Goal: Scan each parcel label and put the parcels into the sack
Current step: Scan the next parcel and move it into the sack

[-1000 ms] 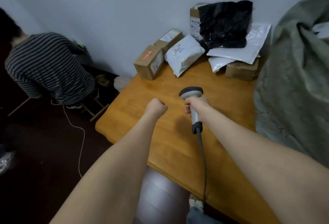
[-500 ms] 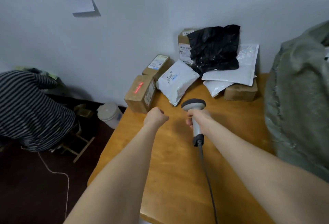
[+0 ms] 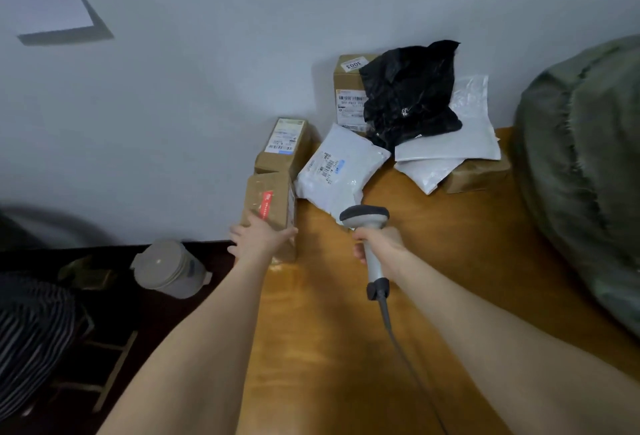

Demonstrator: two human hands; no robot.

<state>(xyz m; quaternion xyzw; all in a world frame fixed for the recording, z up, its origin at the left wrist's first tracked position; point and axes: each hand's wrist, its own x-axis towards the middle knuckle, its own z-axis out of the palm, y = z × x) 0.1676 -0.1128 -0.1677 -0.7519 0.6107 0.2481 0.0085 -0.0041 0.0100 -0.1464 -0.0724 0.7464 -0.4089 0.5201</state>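
Orange wooden counter (image 3: 329,330) against a grey wall (image 3: 173,123), parcels (image 3: 343,171) heaped at the back.
The left grip (image 3: 261,239), fingers spread apart, rests on the brown box (image 3: 273,199) at the counter's left edge. The right grip (image 3: 379,244) is clamped round the scanner (image 3: 363,216) handle, and a green sack (image 3: 581,164) bulges at the right.

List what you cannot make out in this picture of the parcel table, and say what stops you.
1. Tall box label: head view, right part hidden by the black bag.
2. Sack: head view, most of it cut off by the right edge.
3. White mailer label: head view, print too small to read.
4. Left hand: head view, grip or mere touch on the red-labelled box, hidden by the hand's back.
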